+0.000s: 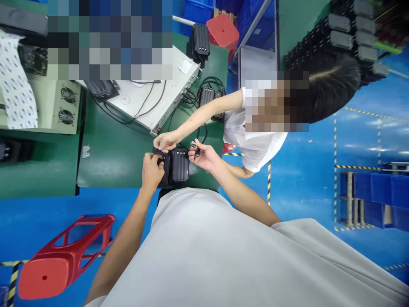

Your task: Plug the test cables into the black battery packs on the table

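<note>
Two black ribbed boxes stand side by side near the front edge of the green table. My left hand [152, 171] rests with bent fingers on the left black box [165, 170], covering part of it. Just right of the right black box [180, 166], my right hand [203, 157] has its fingers wrapped round a cable connector [193, 146], whose end faces up. A black cable [204, 132] runs near that hand. Another person's hand [168, 140] reaches in over the top of the left box, close to my left fingers.
On the green table [111, 170] stands a white metal instrument [128, 104] with cables. More black boxes [207, 97] are behind. A person in white [265, 147] leans in from the right. A red stool [44, 277] lies at lower left.
</note>
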Available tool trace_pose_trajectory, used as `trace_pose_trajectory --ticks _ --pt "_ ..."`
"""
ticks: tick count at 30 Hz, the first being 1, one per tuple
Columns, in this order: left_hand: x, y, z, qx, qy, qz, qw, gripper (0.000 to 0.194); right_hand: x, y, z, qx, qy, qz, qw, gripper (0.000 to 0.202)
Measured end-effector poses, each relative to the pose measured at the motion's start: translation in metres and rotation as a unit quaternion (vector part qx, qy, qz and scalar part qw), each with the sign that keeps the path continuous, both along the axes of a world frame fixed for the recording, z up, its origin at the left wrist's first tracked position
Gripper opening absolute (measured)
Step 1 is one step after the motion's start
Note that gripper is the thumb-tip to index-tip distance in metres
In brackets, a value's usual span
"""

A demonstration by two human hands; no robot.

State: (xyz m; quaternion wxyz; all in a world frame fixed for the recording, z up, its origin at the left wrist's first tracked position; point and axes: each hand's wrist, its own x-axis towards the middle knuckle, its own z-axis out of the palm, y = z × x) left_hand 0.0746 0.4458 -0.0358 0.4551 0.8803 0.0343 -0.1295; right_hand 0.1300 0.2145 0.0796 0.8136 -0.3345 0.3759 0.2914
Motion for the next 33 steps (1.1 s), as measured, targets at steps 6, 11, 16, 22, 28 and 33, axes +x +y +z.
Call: trace_pose_trajectory --ticks 6,11,16,22,28,33 --pt "0.001 -0.001 0.004 -0.001 0.014 -0.011 1.000 0.022 0.008 0.006 0.013 0.037 0.011 -0.050 0.998 0.025" --pt "0.002 -0.005 0.002 -0.013 0.015 -0.030 0.999 0.031 0.014 0.011 0.019 0.039 -0.002 -0.052 0.998 0.024" --pt "0.001 -0.011 0.002 0.003 0.030 -0.034 0.999 0.028 0.020 0.015 0.026 0.040 0.000 -0.041 0.998 0.024" --pt "0.001 -0.009 0.005 0.016 0.072 -0.011 0.997 0.024 0.026 0.020 0.033 0.058 0.005 -0.062 0.996 0.023" --pt "0.001 -0.006 0.004 -0.001 0.084 -0.008 0.996 0.012 0.026 0.022 0.032 0.065 0.005 -0.066 0.996 0.022" --pt "-0.006 -0.004 0.004 -0.062 0.111 0.025 0.992 0.016 0.025 0.026 0.030 0.055 0.005 -0.057 0.997 0.022"
